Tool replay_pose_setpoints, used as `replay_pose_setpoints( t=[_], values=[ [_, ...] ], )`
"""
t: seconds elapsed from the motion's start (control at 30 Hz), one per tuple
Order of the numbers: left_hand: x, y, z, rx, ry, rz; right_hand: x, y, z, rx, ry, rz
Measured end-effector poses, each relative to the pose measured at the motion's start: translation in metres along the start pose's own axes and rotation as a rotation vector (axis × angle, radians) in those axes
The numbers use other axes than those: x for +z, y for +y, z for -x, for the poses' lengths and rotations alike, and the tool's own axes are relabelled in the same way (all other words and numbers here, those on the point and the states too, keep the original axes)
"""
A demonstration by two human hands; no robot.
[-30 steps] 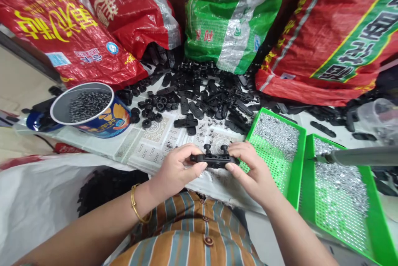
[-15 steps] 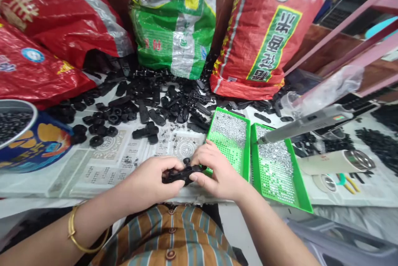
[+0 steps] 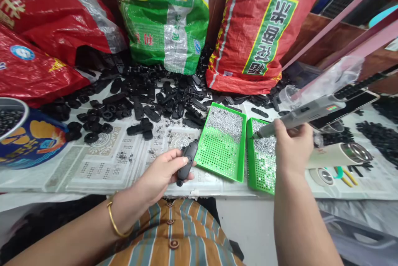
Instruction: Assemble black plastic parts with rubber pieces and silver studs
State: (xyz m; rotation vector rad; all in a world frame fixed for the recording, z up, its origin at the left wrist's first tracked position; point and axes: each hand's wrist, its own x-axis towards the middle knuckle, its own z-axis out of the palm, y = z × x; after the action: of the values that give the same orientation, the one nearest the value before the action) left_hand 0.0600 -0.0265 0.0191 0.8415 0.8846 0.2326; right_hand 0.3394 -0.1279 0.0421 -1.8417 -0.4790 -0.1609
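Between the thumb and fingers of my left hand [image 3: 166, 170] is a black plastic part [image 3: 187, 161], long and narrow with rounded ends, tilted over the table's front edge. My right hand [image 3: 294, 146] is closed around the grey body of an electric screwdriver [image 3: 303, 114]. The tool's tip points left and down, at the far part of the right green tray [image 3: 263, 185]. Small silvery pieces, probably screws, lie in this tray and in the left green tray [image 3: 219, 166], gathered mostly toward the far ends.
Heaped black plastic parts [image 3: 149, 92] cover the back of the table. Behind them stand a green bag [image 3: 149, 25] and a red bag [image 3: 258, 38]. A blue tub [image 3: 40, 141] is at left; a white flask [image 3: 332, 155] and yellow-handled pliers [image 3: 350, 180] lie at right.
My right hand has let go of the black part and moved right onto the electric screwdriver. My left hand keeps the part, now turned more upright. The view has shifted slightly.
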Motion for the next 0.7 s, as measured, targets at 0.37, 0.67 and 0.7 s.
replay_pose_setpoints(
  t=[0.37,0.67,0.7],
  values=[
    [0.015,-0.002,-0.010,0.036,0.061,0.065,0.033,-0.047,0.058,-0.057,-0.083,-0.562],
    [0.017,-0.004,-0.015,0.020,0.092,0.122,0.069,-0.021,0.050,-0.134,-0.108,-0.628],
    [0.017,-0.004,-0.015,0.017,0.093,0.115,0.071,-0.020,0.050,-0.137,-0.107,-0.636]
  ],
)
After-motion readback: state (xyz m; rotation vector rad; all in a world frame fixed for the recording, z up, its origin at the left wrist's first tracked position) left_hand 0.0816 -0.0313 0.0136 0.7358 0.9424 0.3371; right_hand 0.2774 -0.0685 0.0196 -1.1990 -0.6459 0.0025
